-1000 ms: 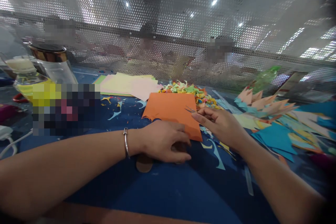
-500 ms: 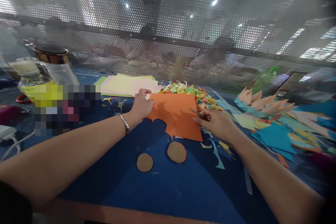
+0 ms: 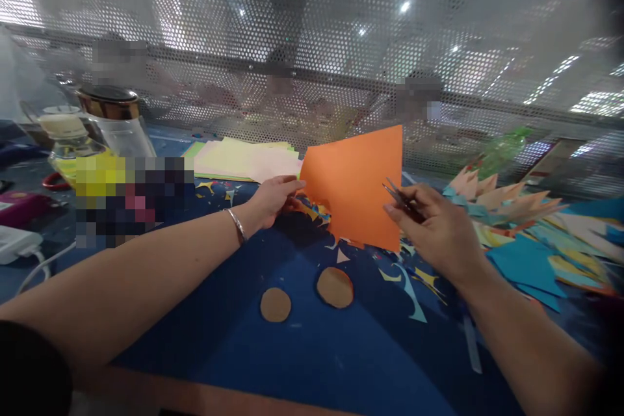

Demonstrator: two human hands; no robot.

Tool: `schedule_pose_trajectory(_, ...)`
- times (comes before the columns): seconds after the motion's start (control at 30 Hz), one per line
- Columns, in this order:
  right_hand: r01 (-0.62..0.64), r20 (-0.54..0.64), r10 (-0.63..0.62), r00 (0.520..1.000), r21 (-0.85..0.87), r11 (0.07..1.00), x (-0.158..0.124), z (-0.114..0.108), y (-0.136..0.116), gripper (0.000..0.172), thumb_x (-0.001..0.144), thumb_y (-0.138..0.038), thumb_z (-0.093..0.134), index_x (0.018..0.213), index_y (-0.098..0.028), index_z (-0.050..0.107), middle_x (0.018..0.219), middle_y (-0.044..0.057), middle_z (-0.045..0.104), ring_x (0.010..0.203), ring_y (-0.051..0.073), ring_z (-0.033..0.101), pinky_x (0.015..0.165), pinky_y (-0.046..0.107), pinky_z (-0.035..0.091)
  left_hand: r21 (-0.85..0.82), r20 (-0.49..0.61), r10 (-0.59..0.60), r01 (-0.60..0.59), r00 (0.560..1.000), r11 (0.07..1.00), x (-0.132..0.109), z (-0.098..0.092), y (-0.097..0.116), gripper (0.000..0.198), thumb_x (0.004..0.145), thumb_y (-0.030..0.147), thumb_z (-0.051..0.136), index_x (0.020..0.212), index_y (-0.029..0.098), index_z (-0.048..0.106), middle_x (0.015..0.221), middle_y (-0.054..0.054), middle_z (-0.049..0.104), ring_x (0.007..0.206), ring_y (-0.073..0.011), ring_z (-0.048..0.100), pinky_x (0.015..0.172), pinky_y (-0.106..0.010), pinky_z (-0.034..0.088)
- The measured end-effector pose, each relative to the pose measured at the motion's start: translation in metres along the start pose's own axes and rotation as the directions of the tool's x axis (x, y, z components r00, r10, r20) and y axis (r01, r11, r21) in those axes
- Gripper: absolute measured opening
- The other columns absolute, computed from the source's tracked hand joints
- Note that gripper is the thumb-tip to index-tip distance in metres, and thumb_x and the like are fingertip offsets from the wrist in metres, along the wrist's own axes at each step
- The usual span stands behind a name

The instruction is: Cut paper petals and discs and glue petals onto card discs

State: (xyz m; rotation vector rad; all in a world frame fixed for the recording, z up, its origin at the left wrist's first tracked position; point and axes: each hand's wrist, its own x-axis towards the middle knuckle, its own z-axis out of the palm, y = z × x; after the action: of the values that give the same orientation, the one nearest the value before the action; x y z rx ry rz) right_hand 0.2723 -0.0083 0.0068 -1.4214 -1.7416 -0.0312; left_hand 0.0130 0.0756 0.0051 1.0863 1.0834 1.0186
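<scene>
An orange sheet of paper (image 3: 363, 188) stands raised and tilted between my hands, with curved bites cut from its lower left edge. My left hand (image 3: 280, 198) pinches that sheet at its left edge. In my right hand (image 3: 433, 224) is a pair of small scissors (image 3: 402, 198), its blades pointing up and left in front of the paper. My right fingers are wrapped round the handles. Nearer to me on the blue table (image 3: 312, 364) lie two brown cardboard discs, a smaller one (image 3: 275, 305) and a larger one (image 3: 335, 287) with orange showing at its rim.
Pastel paper sheets (image 3: 244, 159) are stacked behind my left hand. Pale blue offcuts (image 3: 413, 292), blue paper (image 3: 526, 260) and folded peach paper pieces (image 3: 507, 192) lie on the right. A yellow-liquid bottle (image 3: 63, 136) and a glass jar (image 3: 117, 123) stand left. A perforated metal screen (image 3: 312, 32) rises behind.
The orange sheet has been lifted and tilted up from lying low over the scrap pile. My right hand has moved slightly right with the scissors; my left hand is a little lower.
</scene>
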Motion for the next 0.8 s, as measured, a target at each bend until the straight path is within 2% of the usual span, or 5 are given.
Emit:
schedule_pose_trajectory(0.07,0.027,-0.009,-0.027,1.000,-0.002,1.000,-0.001,0.000,-0.001,0.015,0.088,-0.038,0.063,0.087,-0.024,0.059,0.074,0.000,0.061,0.064,0.017,0.057,0.062,0.030,0.046,0.024,0.054,-0.017,0.016,0.998,1.000,-0.001,-0.001,0.001,0.008,0.095,0.018,0.062,0.097,0.013,0.067,0.078,-0.005,0.071,0.052,-0.0072,0.061,0.048,-0.019,0.036)
schedule_pose_trajectory(0.2,0.066,-0.012,-0.066,0.998,-0.019,0.998,-0.002,-0.001,-0.003,0.016,0.089,-0.039,0.064,0.089,-0.023,0.060,0.073,-0.001,0.059,0.064,0.016,0.056,0.062,0.030,0.046,0.088,0.075,-0.025,0.019,0.997,0.996,0.001,-0.002,-0.001,0.022,0.098,0.025,0.059,0.081,0.014,0.067,0.072,-0.006,0.072,0.043,-0.0060,0.054,0.044,-0.021,0.027)
schedule_pose_trajectory(0.37,0.073,-0.028,-0.073,0.997,0.009,0.997,-0.002,-0.003,-0.010,0.014,0.087,-0.037,0.065,0.087,-0.023,0.061,0.071,-0.001,0.058,0.060,0.014,0.056,0.059,0.029,0.047,0.162,0.017,-0.006,0.003,1.000,0.987,0.004,-0.004,-0.002,0.034,0.097,0.039,0.061,0.073,0.016,0.064,0.045,0.001,0.056,0.034,-0.0057,0.033,0.042,-0.024,0.017)
schedule_pose_trajectory(0.6,-0.026,-0.142,0.037,0.989,0.078,0.997,-0.001,-0.005,-0.016,0.017,0.084,-0.036,0.068,0.083,-0.022,0.059,0.067,-0.002,0.060,0.055,0.014,0.059,0.053,0.027,0.051,0.166,0.109,0.076,-0.094,0.991,0.982,-0.002,0.000,-0.005,0.020,0.093,0.016,0.062,0.076,0.016,0.072,0.066,-0.002,0.069,0.043,-0.0059,0.046,0.048,-0.024,0.031)
schedule_pose_trajectory(0.8,-0.095,-0.235,0.124,0.964,0.132,0.987,0.002,-0.006,-0.008,0.023,0.079,-0.039,0.074,0.084,-0.022,0.058,0.068,-0.004,0.060,0.045,0.011,0.057,0.041,0.024,0.048,0.116,0.080,0.185,-0.194,0.979,0.974,-0.006,0.005,-0.006,0.023,0.095,0.020,0.061,0.076,0.017,0.074,0.051,0.005,0.049,0.046,-0.0065,0.035,0.051,-0.023,0.029)
